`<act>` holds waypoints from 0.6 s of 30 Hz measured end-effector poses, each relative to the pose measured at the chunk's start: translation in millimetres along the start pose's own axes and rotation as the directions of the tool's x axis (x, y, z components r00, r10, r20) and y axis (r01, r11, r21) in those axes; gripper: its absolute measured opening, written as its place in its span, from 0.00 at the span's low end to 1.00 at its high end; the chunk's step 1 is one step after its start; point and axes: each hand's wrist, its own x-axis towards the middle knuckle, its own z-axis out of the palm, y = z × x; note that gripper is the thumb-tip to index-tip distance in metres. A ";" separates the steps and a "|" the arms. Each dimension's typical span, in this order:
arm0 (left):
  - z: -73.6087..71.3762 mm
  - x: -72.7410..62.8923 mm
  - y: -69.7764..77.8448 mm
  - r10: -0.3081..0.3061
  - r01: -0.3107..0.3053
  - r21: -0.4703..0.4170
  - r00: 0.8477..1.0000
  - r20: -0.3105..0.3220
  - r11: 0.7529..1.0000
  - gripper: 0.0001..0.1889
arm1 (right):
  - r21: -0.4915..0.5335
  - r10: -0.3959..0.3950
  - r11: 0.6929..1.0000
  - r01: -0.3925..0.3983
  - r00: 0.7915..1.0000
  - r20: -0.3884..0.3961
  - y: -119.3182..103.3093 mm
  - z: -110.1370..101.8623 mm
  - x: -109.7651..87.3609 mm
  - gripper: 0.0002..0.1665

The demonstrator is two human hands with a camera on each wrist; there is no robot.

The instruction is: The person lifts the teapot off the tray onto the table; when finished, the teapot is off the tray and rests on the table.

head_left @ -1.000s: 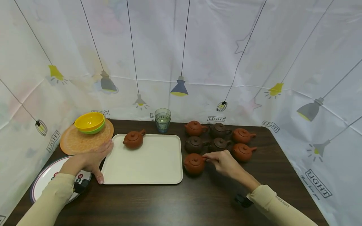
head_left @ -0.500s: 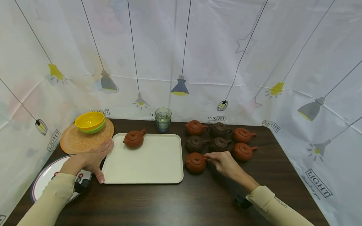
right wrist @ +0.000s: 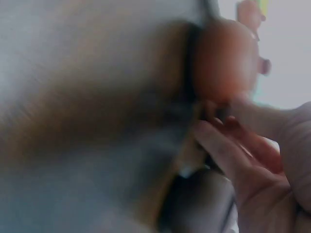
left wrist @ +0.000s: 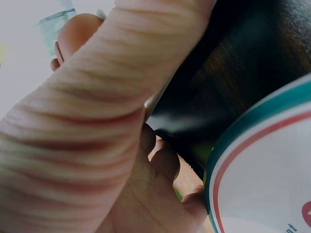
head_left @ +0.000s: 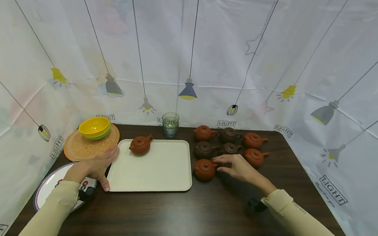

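Observation:
My left hand (head_left: 95,167) rests against the left side of a cream rectangular tray (head_left: 159,170), fingers along its edge and thumb at the front corner. On the tray's back left sits a reddish-brown clay teapot (head_left: 140,145). My right hand (head_left: 240,168) is beside another reddish-brown teapot (head_left: 204,169) just right of the tray, its thumb and forefinger parted around the handle. In the right wrist view that teapot (right wrist: 226,60) shows its rounded body by the fingertips. Behind it stand dark brown teapots (head_left: 203,150) and more reddish ones (head_left: 254,158).
A glass (head_left: 170,125) stands behind the tray. At the back left a yellow bowl (head_left: 94,127) nests in a green one on a round orange board (head_left: 79,149). A white plate (head_left: 48,190) lies under my left forearm. A printed curtain (head_left: 189,49) hangs behind the table.
The right thumb and forefinger have let go of the teapot's handle and spread apart. That teapot shifted very slightly right earlier. The left hand stays at the tray.

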 end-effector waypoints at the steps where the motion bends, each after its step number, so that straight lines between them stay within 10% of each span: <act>1: 1.4 1.5 -3.3 0.008 -0.008 -0.025 1.000 0.000 1.000 0.88 | 0.022 0.019 1.000 -0.019 0.999 0.029 -0.1 -6.4 0.4 0.23; 9: 11.3 19.1 -31.4 0.020 -0.021 -0.013 1.000 -0.008 1.000 0.90 | 0.246 0.041 0.967 -0.061 0.996 0.085 -6.3 -43.2 19.7 0.23; 18: 1.4 5.2 -8.8 0.009 -0.009 -0.019 1.000 0.014 1.000 0.89 | 0.376 -0.021 0.926 -0.022 0.994 0.110 -28.7 -33.5 87.0 0.21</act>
